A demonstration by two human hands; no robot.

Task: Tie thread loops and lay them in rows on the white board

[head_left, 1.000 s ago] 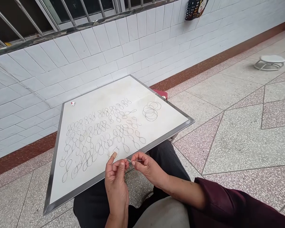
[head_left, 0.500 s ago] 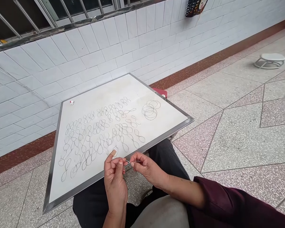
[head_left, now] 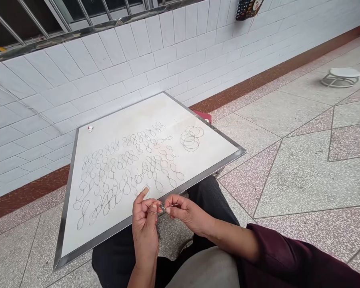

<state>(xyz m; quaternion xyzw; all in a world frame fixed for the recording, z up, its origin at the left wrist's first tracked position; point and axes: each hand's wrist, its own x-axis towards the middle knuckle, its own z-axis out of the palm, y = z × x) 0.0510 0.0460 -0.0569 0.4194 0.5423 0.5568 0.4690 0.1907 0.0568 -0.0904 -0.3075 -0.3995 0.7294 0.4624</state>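
A thin wire (head_left: 163,207) runs between my two hands, just off the near edge of the table. My left hand (head_left: 148,218) pinches one part of it between thumb and fingers; one of its fingertips has a tan bandage wrapped round it. My right hand (head_left: 186,212) grips the other part between thumb and forefinger, close to the left fingertips. Beyond them, rows of thin wire loops twisted into figure eights (head_left: 127,160) lie across the white tabletop (head_left: 138,114). Several round wire rings (head_left: 192,139) overlap in a group on the right. How the held wire is bent is too fine to make out.
The table has a metal rim (head_left: 117,235) and stands close to a white tiled wall (head_left: 108,80). A small red and white item (head_left: 90,128) lies at its far left corner. A low white stool (head_left: 342,77) stands on the floor at the right.
The fingertips have shifted slightly around the wire, and the crossing strands between them now look a little wider apart. The loops on the table have not moved.
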